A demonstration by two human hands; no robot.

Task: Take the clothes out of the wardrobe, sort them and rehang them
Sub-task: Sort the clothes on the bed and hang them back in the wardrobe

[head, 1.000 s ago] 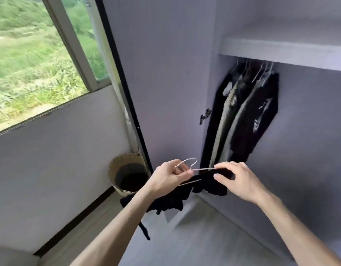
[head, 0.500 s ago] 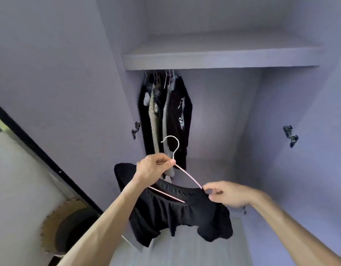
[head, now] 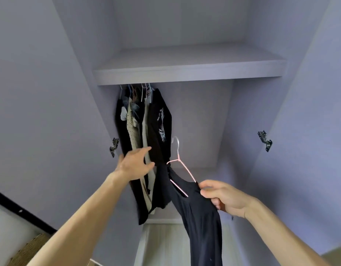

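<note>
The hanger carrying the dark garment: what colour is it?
The hanger is pink, with a paler hook; the head view shows it best.

Wardrobe shelf [head: 185, 72]: lilac board, looking matt and smooth.
Hanger [head: 182, 166]: thin wire, wearing a pink coating.
Dark garment [head: 200, 217]: soft matt cloth, draping limp.
Hinge [head: 265, 141], right: dark metal, glinting slightly.
Basket [head: 29, 250], near left: rough woven wicker.

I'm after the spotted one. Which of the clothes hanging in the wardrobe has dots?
The beige top, just left of the plain cream one. The black shirt at the right end has a white print, not dots.
</note>
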